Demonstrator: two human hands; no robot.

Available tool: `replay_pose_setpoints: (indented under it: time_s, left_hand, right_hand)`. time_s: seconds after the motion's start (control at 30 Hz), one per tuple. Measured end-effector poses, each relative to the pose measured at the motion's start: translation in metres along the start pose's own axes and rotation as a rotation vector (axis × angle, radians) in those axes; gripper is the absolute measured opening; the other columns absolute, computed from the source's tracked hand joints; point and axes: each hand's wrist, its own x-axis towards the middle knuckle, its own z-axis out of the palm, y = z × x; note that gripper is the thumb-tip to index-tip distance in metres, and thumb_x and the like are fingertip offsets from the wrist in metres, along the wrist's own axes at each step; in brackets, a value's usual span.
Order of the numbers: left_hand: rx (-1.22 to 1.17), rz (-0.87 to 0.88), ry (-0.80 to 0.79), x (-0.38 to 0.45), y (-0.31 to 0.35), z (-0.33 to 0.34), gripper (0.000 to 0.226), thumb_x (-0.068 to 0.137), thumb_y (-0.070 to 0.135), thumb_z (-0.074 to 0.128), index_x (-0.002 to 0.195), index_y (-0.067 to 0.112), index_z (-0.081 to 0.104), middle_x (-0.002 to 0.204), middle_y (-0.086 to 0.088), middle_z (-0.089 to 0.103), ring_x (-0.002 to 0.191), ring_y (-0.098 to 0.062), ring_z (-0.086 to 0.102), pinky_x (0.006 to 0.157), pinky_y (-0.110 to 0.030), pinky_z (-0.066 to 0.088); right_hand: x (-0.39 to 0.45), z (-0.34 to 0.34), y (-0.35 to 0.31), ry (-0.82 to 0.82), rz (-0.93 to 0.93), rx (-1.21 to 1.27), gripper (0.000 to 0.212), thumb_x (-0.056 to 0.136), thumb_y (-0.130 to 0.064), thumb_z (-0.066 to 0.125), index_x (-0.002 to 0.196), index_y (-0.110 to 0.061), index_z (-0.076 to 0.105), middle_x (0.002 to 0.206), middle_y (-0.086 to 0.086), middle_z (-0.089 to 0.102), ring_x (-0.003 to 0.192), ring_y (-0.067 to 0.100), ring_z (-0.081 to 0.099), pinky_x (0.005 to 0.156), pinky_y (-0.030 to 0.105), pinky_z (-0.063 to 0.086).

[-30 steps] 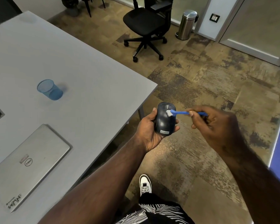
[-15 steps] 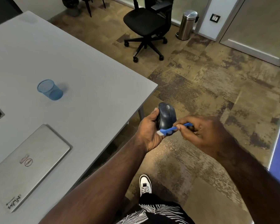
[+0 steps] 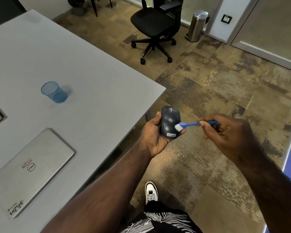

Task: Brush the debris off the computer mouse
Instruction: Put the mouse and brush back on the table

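Observation:
A dark blue computer mouse [image 3: 168,121] with a Lenovo label rests top-up in my left hand [image 3: 152,137], held over the floor just past the table's corner. My right hand [image 3: 228,132] pinches the handle of a small blue brush [image 3: 193,124]. Its white bristle head touches the mouse's right side near the rear. Pale specks of debris lie on the carpet [image 3: 176,152] below the mouse.
A grey table [image 3: 91,91] on the left carries a closed silver laptop [image 3: 28,169] and a blue mesh cup [image 3: 55,92]. A black office chair [image 3: 155,29] and a steel bin [image 3: 197,25] stand further back. My white shoe [image 3: 151,190] is below.
The brush swept from the mouse's front down to its rear edge, then lifted back to the right side. The mouse tilted sideways mid-stroke and faces up again.

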Motion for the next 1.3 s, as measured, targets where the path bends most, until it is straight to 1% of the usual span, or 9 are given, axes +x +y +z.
replay_pose_setpoints:
  time_s: [0.2,0.37,0.47,0.6,0.8,0.9,1.03,1.17,1.3]
  left_hand:
    - [-0.041,0.001,0.017,-0.002,0.006,-0.008,0.049,0.100,0.039,0.038,0.125,0.000,0.054,0.105,-0.023,0.070,0.088,-0.036,0.071,0.078,-0.054,0.056]
    - [0.020,0.032,0.011,-0.010,0.014,-0.011,0.046,0.093,0.033,0.048,0.124,0.000,0.056,0.102,-0.023,0.069,0.087,-0.036,0.068,0.081,-0.049,0.056]
    - [0.087,0.117,0.073,-0.014,0.023,-0.015,0.039,0.087,0.020,0.053,0.122,0.003,0.055,0.106,-0.020,0.064,0.089,-0.033,0.064,0.078,-0.044,0.055]
    - [0.106,0.208,0.202,-0.019,0.035,-0.025,0.029,0.087,0.016,0.056,0.113,0.007,0.062,0.102,-0.012,0.069,0.092,-0.028,0.064,0.083,-0.039,0.052]
    - [0.068,0.346,0.354,-0.032,0.057,-0.056,0.030,0.088,0.015,0.063,0.117,0.006,0.063,0.115,-0.013,0.069,0.101,-0.027,0.066,0.077,-0.038,0.056]
    - [0.089,0.424,0.417,-0.043,0.073,-0.076,0.029,0.087,0.018,0.065,0.115,0.011,0.066,0.109,-0.010,0.071,0.098,-0.025,0.067,0.073,-0.038,0.057]
    - [0.131,0.477,0.517,-0.053,0.101,-0.104,0.031,0.087,0.022,0.066,0.117,0.016,0.063,0.114,-0.011,0.068,0.107,-0.031,0.062,0.089,-0.047,0.055]
    - [0.142,0.516,0.581,-0.061,0.129,-0.130,0.032,0.087,0.024,0.067,0.117,0.014,0.064,0.116,-0.014,0.068,0.105,-0.031,0.063,0.083,-0.045,0.057]
    - [0.135,0.554,0.620,-0.066,0.153,-0.154,0.031,0.087,0.025,0.066,0.116,0.012,0.066,0.103,-0.009,0.075,0.098,-0.026,0.068,0.070,-0.038,0.058]
  right_hand:
    - [0.007,0.003,0.003,-0.022,-0.011,-0.065,0.019,0.090,-0.017,0.062,0.104,-0.008,0.072,0.071,-0.009,0.063,0.061,-0.006,0.061,0.052,0.002,0.044]
    - [0.026,-0.003,0.024,0.250,0.202,-0.091,0.021,0.095,-0.026,0.057,0.108,-0.014,0.070,0.072,-0.004,0.069,0.047,0.004,0.058,0.041,0.006,0.039]
    - [0.039,0.003,0.032,0.274,0.326,0.157,0.023,0.095,-0.034,0.053,0.109,-0.027,0.069,0.084,-0.009,0.074,0.064,0.016,0.069,0.055,0.030,0.058]
    - [0.061,0.022,0.030,0.157,0.388,0.505,0.023,0.097,-0.028,0.050,0.118,-0.024,0.059,0.099,-0.004,0.076,0.094,0.031,0.071,0.087,0.046,0.054]
    - [0.102,0.078,0.008,-0.029,0.464,0.709,0.024,0.101,-0.014,0.046,0.124,-0.015,0.052,0.072,0.000,0.074,0.069,0.012,0.073,0.059,0.019,0.055]
    - [0.125,0.122,-0.009,-0.263,0.532,0.689,0.021,0.100,-0.012,0.048,0.118,-0.005,0.058,0.063,-0.003,0.072,0.054,0.010,0.067,0.052,0.019,0.053]
    - [0.150,0.181,-0.039,-0.530,0.557,0.600,0.025,0.097,-0.028,0.056,0.109,-0.009,0.069,0.078,-0.004,0.076,0.070,0.022,0.071,0.068,0.037,0.060]
    - [0.161,0.226,-0.072,-0.632,0.401,0.415,0.020,0.094,-0.042,0.056,0.082,-0.032,0.069,0.084,-0.015,0.071,0.062,0.007,0.070,0.056,0.018,0.053]
    - [0.169,0.269,-0.094,-0.739,0.299,0.256,0.026,0.098,-0.038,0.048,0.082,-0.028,0.067,0.092,0.007,0.071,0.079,0.016,0.066,0.061,0.019,0.049]
